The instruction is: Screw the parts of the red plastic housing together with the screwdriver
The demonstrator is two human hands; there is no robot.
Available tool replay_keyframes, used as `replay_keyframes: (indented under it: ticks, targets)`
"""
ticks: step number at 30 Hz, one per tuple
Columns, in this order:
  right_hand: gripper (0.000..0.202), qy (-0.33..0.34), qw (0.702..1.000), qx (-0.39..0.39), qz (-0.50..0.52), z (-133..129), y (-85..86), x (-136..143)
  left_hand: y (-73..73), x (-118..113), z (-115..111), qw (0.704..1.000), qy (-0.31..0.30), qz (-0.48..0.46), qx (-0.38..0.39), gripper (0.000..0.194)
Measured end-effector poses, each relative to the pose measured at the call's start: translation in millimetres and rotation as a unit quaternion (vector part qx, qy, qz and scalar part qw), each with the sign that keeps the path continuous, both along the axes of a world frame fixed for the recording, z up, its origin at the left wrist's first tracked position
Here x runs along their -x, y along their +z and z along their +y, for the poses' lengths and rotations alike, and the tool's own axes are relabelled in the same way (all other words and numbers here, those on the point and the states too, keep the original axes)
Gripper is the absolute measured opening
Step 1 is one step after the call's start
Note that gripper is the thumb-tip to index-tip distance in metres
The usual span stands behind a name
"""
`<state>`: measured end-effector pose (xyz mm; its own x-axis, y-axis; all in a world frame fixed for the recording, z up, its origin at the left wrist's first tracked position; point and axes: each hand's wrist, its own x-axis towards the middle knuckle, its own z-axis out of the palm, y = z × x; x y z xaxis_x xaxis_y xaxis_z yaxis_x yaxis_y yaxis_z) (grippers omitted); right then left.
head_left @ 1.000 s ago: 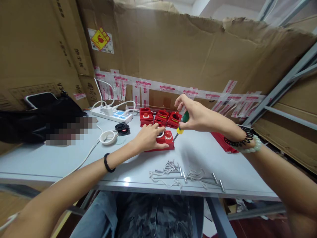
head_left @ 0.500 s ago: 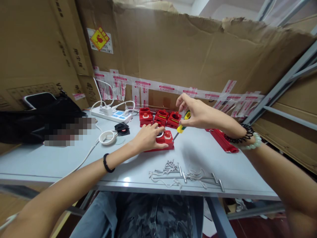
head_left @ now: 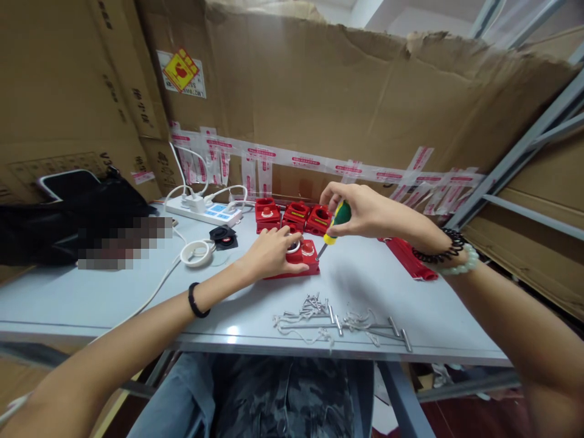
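Note:
My left hand (head_left: pixel 278 254) is closed around a red box (head_left: pixel 311 265) and presses it to the table. A round red part and a white-ringed dark opening show on the box's top, partly under my fingers. In my right hand (head_left: pixel 353 213) is a screwdriver (head_left: pixel 337 222) with a green and yellow handle, gripped between thumb and fingers. Its shaft slants down to the left, and the tip meets the box's right front corner at a small screw. Behind the box stand several similar red housings (head_left: pixel 297 213). Closer to me lie small loose screws (head_left: pixel 314 304).
Metal T-bars with white cord (head_left: pixel 365 325) lie near the table's front edge. A power strip (head_left: pixel 205 212), a white tape roll (head_left: pixel 196 253) and black square parts (head_left: pixel 223 237) are on the left. Red bars (head_left: pixel 410 258) lie right. Cardboard (head_left: pixel 319 91) walls the back.
The screwdriver handle has turned in my right hand, with more green facing me now. My hand has come slightly lower over it. My left hand keeps its hold on the red box.

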<state>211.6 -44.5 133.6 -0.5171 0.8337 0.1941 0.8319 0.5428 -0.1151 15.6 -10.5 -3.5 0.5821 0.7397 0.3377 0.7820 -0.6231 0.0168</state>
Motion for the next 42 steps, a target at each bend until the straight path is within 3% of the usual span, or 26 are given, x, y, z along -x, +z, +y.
replay_keyframes:
  ticks: [2,7,10,14,17,23,28,42]
  targets:
    - [0.035,0.011,1.0,0.007,0.014,-0.6,0.6,0.6,-0.1,0.0,0.1,1.0,-0.001,0.0,0.0,0.064]
    - [0.023,-0.042,0.998,-0.034,0.008,1.3,-4.1,3.7,-0.6,-0.1,0.3,1.0,-0.002,-0.002,-0.003,0.063]
    - [0.015,-0.031,0.999,-0.03,0.021,2.8,-3.4,0.2,-0.3,0.3,0.3,1.0,-0.001,-0.004,-0.001,0.064]
    - [0.014,-0.018,0.997,-0.038,0.06,0.1,6.9,-5.2,0.1,0.8,0.4,1.0,-0.005,-0.006,0.007,0.063]
    - [0.021,-0.049,0.998,-0.03,0.025,-1.6,9.8,-3.2,0.2,0.9,0.4,1.0,-0.004,-0.003,0.006,0.063]
    - [0.041,-0.078,0.972,0.196,-0.101,16.7,-25.0,9.1,0.9,0.3,-1.2,1.0,-0.001,-0.011,0.005,0.061]
    - [0.031,-0.061,0.942,0.301,-0.132,32.3,-49.8,15.5,3.0,-0.6,-2.6,1.0,0.003,-0.01,0.014,0.059]
    - [0.021,-0.087,0.952,0.229,-0.185,23.6,-52.3,33.1,4.4,-0.2,-2.2,1.0,-0.007,-0.004,0.014,0.056]
